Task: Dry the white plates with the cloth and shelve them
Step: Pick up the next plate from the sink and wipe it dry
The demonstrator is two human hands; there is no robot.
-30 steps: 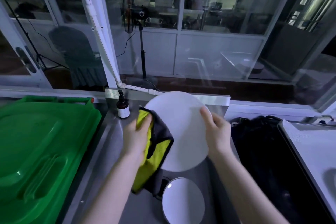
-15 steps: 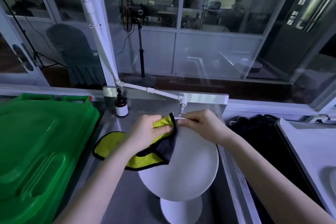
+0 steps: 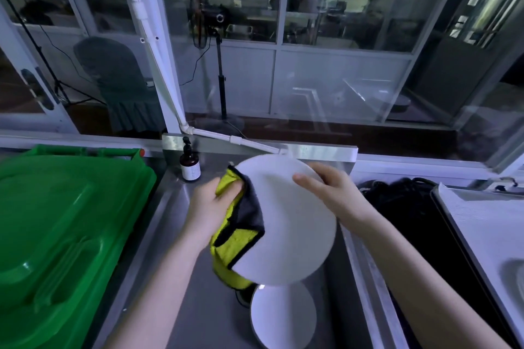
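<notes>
White plate [image 3: 289, 221] gripped by right hand [image 3: 331, 193], left hand [image 3: 209, 207] clutching cloth [image 3: 241, 235], steel counter [image 3: 204, 306] below, glass partitions [image 3: 340, 79] behind

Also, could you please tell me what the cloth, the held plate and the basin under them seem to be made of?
Cloth: fuzzy nap suggests microfibre, yellow with a grey side. Held plate: smooth matte white, ceramic or melamine, unclear which. Basin: probably brushed stainless steel, given its dull grey sheen.

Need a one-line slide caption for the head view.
Left hand presses a yellow cloth against the white plate; right hand holds its rim.
</notes>
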